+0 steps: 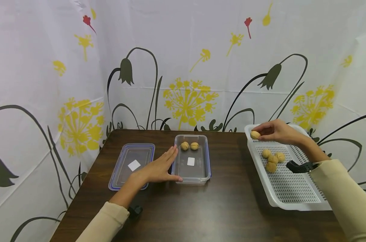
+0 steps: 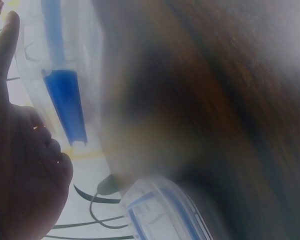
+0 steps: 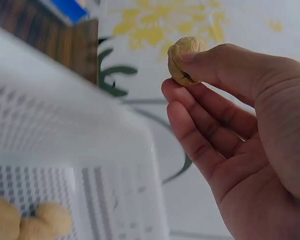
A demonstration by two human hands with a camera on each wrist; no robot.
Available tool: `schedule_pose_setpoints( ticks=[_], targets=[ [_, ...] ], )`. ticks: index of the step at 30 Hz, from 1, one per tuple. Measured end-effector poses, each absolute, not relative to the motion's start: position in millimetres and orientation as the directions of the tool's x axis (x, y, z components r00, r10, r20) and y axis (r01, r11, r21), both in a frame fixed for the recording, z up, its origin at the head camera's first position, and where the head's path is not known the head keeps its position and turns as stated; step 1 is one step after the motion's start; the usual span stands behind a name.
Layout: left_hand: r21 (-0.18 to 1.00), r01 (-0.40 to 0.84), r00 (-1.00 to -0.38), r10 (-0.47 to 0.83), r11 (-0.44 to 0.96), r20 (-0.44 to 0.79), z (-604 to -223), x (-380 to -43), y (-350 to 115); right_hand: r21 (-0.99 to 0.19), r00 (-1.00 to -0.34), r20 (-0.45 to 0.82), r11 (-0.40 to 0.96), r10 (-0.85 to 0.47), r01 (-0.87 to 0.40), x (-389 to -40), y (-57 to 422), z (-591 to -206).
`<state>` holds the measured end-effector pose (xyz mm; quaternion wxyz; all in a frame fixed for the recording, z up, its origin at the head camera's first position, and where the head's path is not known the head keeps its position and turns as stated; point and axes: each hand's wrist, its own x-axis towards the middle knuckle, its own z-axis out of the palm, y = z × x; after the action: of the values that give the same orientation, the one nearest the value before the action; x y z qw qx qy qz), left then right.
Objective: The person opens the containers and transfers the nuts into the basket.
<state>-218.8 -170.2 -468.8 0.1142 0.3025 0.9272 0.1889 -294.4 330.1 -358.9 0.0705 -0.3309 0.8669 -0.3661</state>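
Note:
Between thumb and fingertips my right hand (image 1: 276,131) pinches a walnut (image 1: 255,135) above the far left corner of a white perforated basket (image 1: 273,198). The right wrist view shows that walnut (image 3: 182,61) up close, with a dark crack along its seam. Several more walnuts (image 1: 272,162) lie together inside the basket. My left hand (image 1: 158,168) rests with extended fingers against the left side of a clear plastic container (image 1: 191,179). Two walnuts (image 1: 189,146) sit at the far end of that container, and a white label (image 1: 190,161) shows on its floor.
A clear lid with a blue seal (image 1: 132,168) lies on the dark wooden table (image 1: 225,201), left of the container and partly behind my left hand. A white curtain with flower prints (image 1: 183,67) hangs right behind the table's far edge.

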Motion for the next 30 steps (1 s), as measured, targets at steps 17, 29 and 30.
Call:
schedule_pose_setpoints(
  ticks=[17,29,30],
  targets=[
    [0.414,0.526,-0.787,0.609,0.743,-0.094,-469,-219,-170,-0.6,-0.893,0.01,0.712,-0.449,-0.365,-309,396,-406],
    [0.411,0.521,-0.789,0.606,0.748,-0.103,-468,-219,-169,-0.588,-0.915,-0.048,0.752,-0.4,-0.298,-311,418,-438],
    [0.41,0.521,-0.789,0.605,0.749,-0.102,-468,-219,-169,-0.582,-0.919,-0.052,0.76,-0.39,-0.289,-311,419,-440]
  ],
)
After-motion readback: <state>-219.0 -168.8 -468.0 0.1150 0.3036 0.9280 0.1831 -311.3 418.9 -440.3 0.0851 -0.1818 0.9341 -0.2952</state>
